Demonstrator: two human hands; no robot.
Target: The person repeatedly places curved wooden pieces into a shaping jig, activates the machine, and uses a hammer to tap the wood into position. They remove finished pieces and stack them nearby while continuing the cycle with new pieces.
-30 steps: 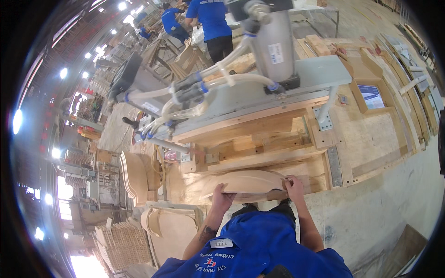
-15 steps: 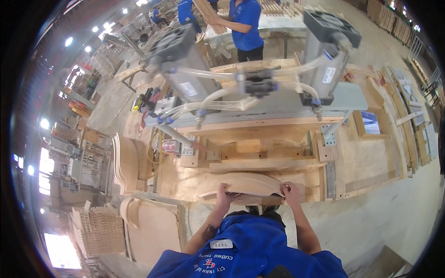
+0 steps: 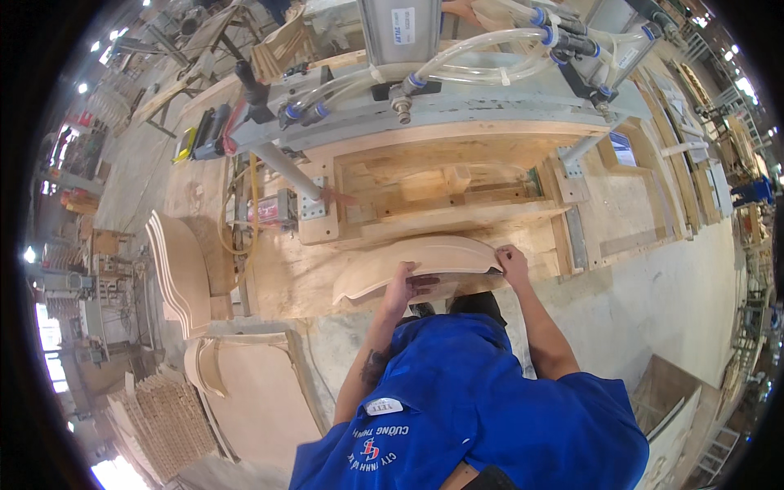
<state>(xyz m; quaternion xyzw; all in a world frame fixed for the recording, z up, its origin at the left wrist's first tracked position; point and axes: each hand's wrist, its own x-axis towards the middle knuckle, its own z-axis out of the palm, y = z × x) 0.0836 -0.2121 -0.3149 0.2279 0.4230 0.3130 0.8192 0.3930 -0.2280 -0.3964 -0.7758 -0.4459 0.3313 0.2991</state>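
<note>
A pale curved wooden panel [image 3: 433,250] with an arched far edge is held at the front of the wooden workbench [image 3: 282,282]. My left hand [image 3: 403,287] grips its near edge around the middle, thumb on top and fingers underneath. At the panel's right end my right hand [image 3: 512,263] pinches the corner between thumb and fingers. Just beyond the panel lies a long wooden trough-shaped jig [image 3: 400,220], with a small wood block [image 3: 457,178] inside.
Above the jig, a grey press beam [image 3: 465,102] carries pneumatic cylinders [image 3: 400,33] and clear hoses. Stacked curved panels [image 3: 175,269] stand on the left. Below them are a flat wooden board [image 3: 261,388] and a stack of slats [image 3: 163,425]. An open box [image 3: 670,400] sits at lower right.
My view has tilted and shifted, so the bench and press sit higher in the picture. Both hands still hold the curved panel; more of my left fingers shows beneath it.
</note>
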